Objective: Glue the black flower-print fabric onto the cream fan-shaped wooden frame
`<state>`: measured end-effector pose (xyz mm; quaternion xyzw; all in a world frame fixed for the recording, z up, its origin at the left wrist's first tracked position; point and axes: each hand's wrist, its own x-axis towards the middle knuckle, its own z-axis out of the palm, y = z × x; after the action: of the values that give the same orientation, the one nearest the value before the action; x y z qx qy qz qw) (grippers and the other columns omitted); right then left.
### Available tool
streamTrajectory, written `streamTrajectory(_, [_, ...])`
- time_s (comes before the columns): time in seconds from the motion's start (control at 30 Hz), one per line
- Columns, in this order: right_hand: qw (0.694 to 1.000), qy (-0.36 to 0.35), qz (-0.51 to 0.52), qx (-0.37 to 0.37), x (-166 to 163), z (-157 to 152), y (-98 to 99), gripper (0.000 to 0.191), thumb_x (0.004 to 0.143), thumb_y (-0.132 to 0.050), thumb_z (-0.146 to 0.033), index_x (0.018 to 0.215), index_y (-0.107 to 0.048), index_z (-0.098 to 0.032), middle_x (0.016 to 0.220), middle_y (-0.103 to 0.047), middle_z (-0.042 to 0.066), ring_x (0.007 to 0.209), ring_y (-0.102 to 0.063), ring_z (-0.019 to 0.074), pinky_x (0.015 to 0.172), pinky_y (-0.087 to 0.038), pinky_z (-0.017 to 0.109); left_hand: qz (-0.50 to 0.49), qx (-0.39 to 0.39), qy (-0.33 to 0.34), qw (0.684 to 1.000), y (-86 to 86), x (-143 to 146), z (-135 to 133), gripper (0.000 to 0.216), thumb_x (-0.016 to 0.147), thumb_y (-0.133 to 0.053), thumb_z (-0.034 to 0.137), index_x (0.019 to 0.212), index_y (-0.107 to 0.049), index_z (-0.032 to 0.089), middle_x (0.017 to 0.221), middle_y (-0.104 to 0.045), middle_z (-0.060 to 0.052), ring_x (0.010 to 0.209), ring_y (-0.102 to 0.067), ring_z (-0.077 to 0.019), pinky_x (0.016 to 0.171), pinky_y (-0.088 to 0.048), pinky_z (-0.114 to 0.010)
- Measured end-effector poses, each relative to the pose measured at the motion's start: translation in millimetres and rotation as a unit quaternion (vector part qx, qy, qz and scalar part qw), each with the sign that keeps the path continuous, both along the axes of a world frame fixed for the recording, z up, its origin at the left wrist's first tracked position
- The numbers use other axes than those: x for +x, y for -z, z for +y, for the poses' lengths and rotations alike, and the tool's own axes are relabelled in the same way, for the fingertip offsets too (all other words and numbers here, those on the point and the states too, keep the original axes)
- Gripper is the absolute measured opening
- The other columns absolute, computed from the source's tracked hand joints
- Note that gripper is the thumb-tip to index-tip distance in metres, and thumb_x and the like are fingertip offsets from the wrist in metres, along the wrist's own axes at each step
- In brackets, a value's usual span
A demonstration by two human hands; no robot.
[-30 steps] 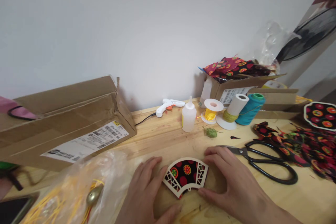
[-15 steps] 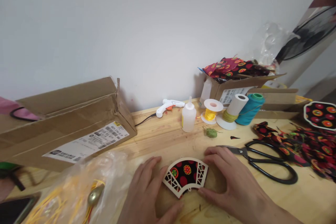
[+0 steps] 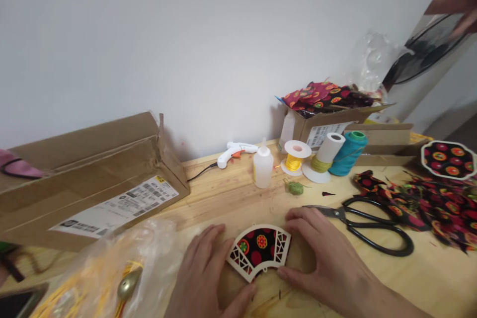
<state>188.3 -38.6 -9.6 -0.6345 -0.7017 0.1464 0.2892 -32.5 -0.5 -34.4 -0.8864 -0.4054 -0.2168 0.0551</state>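
Note:
A fan-shaped ornament (image 3: 261,248) lies on the wooden table, with a pale lattice frame over black cloth patterned with red flowers. My left hand (image 3: 206,271) curls around its left end, index finger at the upper left edge and thumb by the lower corner. On the other end, my right hand (image 3: 320,253) has its fingertips at the upper right corner and its thumb at the lower right one. Both hands grip it by its edges. Just beyond my right hand lie black-handled scissors (image 3: 367,226), the blade tip partly behind my fingers.
Behind stand a glue bottle (image 3: 263,169), a white glue gun (image 3: 234,153), a yellow thread spool (image 3: 294,161) and a teal thread cone (image 3: 348,154). Cloth scraps (image 3: 428,208) heap at right. A cardboard box (image 3: 112,189) and plastic bag (image 3: 149,248) fill the left. Another person's hand (image 3: 465,22) shows upper right.
The whole view has shifted slightly, so things sit further left. Another person's hand has come into view at the upper right. My hands keep their places around the ornament.

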Motion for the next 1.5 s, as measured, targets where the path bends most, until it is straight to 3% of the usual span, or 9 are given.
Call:
streamTrajectory(0.23, [1.000,0.001,0.012,0.001,0.6,-2.6,1.6,0.035,0.053,-0.068,-0.031,0.085,-0.055,-0.021,0.096,-0.050,0.004,0.090,-0.044,0.0210,0.078,-0.039,0.034,0.016,0.043,0.022,0.999,-2.6,2.5,4.5,0.048,0.062,-0.055,0.046,0.100,-0.052,0.017,0.109,-0.052,-0.012,0.096,-0.050,-0.0278,0.071,-0.048,-0.041])
streamTrajectory(1.07, [1.000,0.001,0.008,0.007,0.8,-0.4,4.0,0.035,0.054,-0.067,-0.030,0.085,-0.055,-0.021,0.098,-0.049,0.005,0.093,-0.044,0.0220,0.081,-0.039,0.035,0.020,0.061,0.024,0.998,-1.3,4.0,3.8,0.048,0.062,-0.055,0.047,0.099,-0.052,0.016,0.108,-0.052,-0.013,0.096,-0.050,-0.0280,0.070,-0.048,-0.042])
streamTrajectory(1.5, [1.000,0.003,0.008,-0.006,0.5,-0.5,2.8,0.035,0.054,-0.067,-0.030,0.086,-0.056,-0.019,0.099,-0.049,0.006,0.094,-0.043,0.0230,0.081,-0.039,0.036,0.018,0.034,0.003,0.999,1.5,1.5,1.8,0.046,0.063,-0.053,0.048,0.100,-0.052,0.020,0.113,-0.049,-0.010,0.100,-0.048,-0.0266,0.074,-0.048,-0.040])
